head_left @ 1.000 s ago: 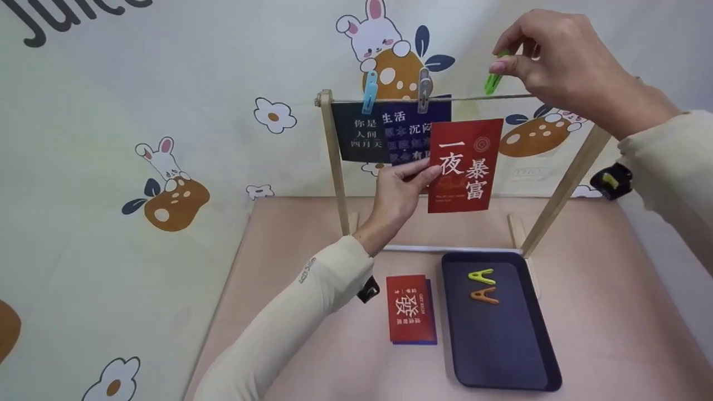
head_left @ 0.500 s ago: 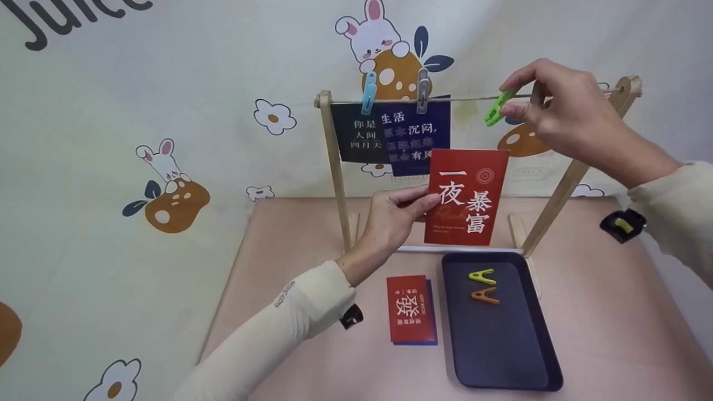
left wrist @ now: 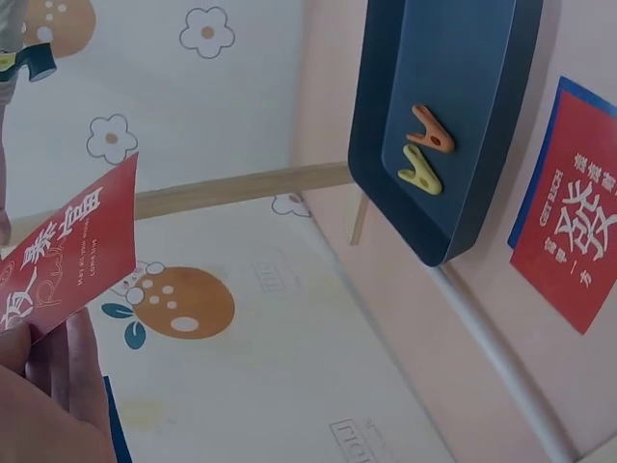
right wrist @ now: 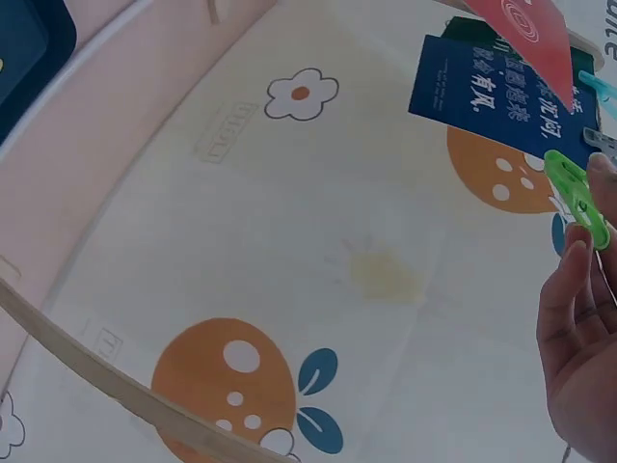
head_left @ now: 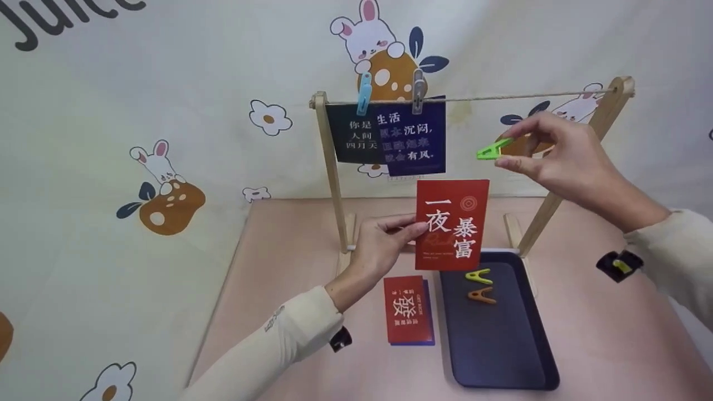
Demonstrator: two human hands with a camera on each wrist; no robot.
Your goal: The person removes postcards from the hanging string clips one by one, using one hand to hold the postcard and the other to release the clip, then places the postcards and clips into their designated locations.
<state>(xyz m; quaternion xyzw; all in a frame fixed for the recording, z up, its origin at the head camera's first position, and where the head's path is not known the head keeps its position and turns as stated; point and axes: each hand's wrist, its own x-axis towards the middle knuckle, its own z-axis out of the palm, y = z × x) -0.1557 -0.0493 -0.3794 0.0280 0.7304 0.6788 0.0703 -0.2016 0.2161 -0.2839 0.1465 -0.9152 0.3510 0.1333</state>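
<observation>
Behind both grips hangs a cream backdrop [head_left: 211,72] printed with white rabbits [head_left: 370,42], spotted brown-orange fruits [head_left: 171,209] and white flowers [head_left: 256,125], and below the grips spreads a pale-pink tabletop [head_left: 278,250].

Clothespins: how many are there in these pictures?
5: a light blue clothespin and a grey one on the string, a green one in the person's right grip, a yellow one and an orange one in the dark tray. No others show.

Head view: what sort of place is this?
Probably a staged tabletop corner indoors, though the room isn't certain: a rabbit-print backdrop, a pink surface, and a wooden frame with a cord strung across.
</observation>
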